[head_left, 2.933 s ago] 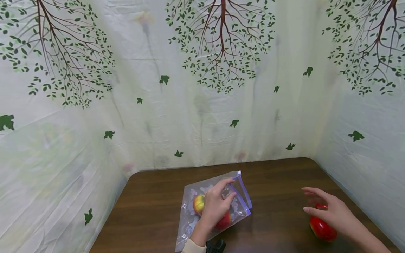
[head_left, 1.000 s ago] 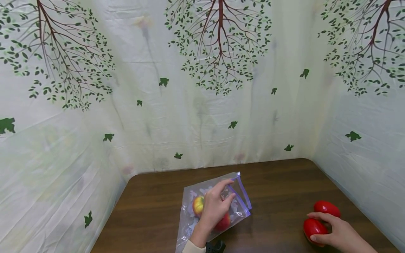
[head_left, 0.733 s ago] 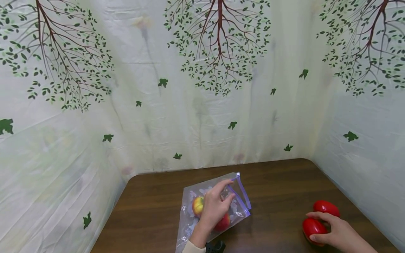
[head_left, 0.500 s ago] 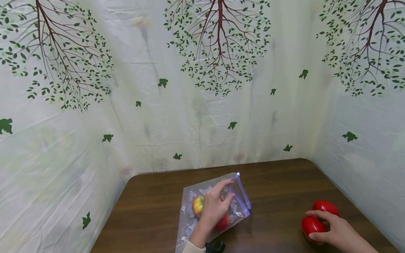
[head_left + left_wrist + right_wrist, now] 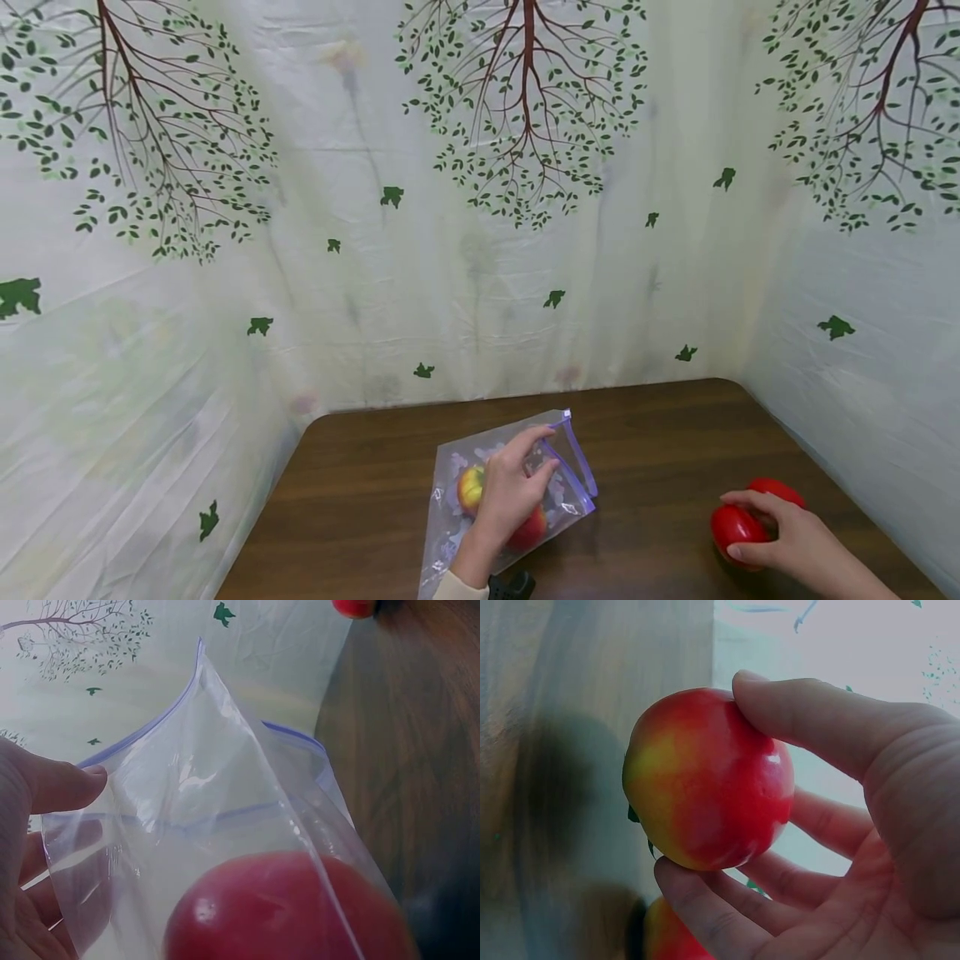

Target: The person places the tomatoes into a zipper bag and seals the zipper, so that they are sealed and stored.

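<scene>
My left hand (image 5: 513, 487) holds a clear zip bag (image 5: 465, 437) with a purple-blue edge near its mouth, thumb and index finger spread at the opening. In the left wrist view the thumb lies at the bag's edge and the other fingers show through the plastic. A red-and-yellow apple (image 5: 470, 489) and a redder apple (image 5: 530, 527) lie inside the bag, partly covered by the hand. My right hand (image 5: 798, 537) grips a glossy red apple (image 5: 731, 529); the right wrist view shows its yellow side and thumb and fingertips around it.
Another red apple (image 5: 776, 487) sits just behind the gripped one, partly hidden by the right hand. A brown wooden table (image 5: 637, 450) carries everything. White cloth (image 5: 480, 275) printed with trees and leaves hangs behind it and on both sides.
The right hand came down from above the red apples and took hold of the front one. Lately hand and apple have shifted slightly up and left. Left hand and bag stay put.
</scene>
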`<state>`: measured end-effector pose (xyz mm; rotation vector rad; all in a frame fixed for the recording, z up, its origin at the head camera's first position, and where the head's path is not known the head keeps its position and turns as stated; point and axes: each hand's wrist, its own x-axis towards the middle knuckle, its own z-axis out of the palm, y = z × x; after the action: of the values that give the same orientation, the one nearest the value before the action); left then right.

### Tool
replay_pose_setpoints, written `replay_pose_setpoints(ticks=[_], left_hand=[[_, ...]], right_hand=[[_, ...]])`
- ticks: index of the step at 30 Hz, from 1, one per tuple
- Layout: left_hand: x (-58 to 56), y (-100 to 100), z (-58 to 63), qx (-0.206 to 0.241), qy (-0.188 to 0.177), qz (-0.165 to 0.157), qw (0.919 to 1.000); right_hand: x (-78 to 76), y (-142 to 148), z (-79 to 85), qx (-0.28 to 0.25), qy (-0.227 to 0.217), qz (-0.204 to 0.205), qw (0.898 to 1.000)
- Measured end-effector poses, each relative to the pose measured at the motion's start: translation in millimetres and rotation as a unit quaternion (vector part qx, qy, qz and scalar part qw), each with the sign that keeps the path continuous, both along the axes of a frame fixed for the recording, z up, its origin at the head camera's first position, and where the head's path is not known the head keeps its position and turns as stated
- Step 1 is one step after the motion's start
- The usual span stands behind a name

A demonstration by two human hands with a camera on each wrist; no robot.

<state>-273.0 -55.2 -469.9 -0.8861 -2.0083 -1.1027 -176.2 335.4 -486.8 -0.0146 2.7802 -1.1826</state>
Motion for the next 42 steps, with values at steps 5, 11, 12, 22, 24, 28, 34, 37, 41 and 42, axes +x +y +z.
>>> replay_pose_setpoints(ticks=[5, 11, 12, 22, 24, 28, 34, 37, 41, 42], left_hand=[[0.6, -0.8, 0.3, -0.010, -0.015, 0.010, 0.9998], [0.1, -1.4, 0.5, -0.007, -0.014, 0.008, 0.9998], [0.1, -1.6, 0.6, -0.007, -0.015, 0.008, 0.9998], [1.7, -3.7, 3.5, -0.011, -0.038, 0.001, 0.9992], [2.2, -3.5, 4.2, -0.012, -0.036, 0.003, 0.9993], [0.6, -2.1, 4.8, -0.011, -0.021, 0.005, 0.9997], [-4.2, 0.5, 4.7, -0.009, -0.012, -0.001, 0.9999], [-3.2, -0.3, 3.0, -0.010, -0.012, 0.001, 0.9999], [-1.8, -1.6, 1.3, -0.009, -0.008, 0.002, 0.9999], [-2.2, -1.4, 1.2, -0.007, -0.006, 0.001, 1.0000]], right_hand=[[-3.0, -5.8, 3.3, -0.010, 0.007, 0.001, 1.000], [-6.7, -13.5, 7.8, -0.010, 0.031, 0.000, 0.999], [-7.4, -15.1, 8.5, -0.008, 0.038, 0.001, 0.999], [-16.5, -34.1, 17.6, -0.036, 0.062, -0.004, 0.997], [-19.1, -38.3, 20.2, -0.042, 0.068, -0.006, 0.997], [-25.0, -46.0, 27.4, -0.055, 0.073, -0.004, 0.996], [-32.3, -58.1, 39.0, -0.080, 0.075, -0.006, 0.994], [-35.6, -65.7, 41.3, -0.098, 0.072, -0.002, 0.993], [-41.0, -74.3, 42.6, -0.121, 0.067, -0.008, 0.990], [-42.4, -75.8, 43.3, -0.124, 0.067, -0.014, 0.990]])
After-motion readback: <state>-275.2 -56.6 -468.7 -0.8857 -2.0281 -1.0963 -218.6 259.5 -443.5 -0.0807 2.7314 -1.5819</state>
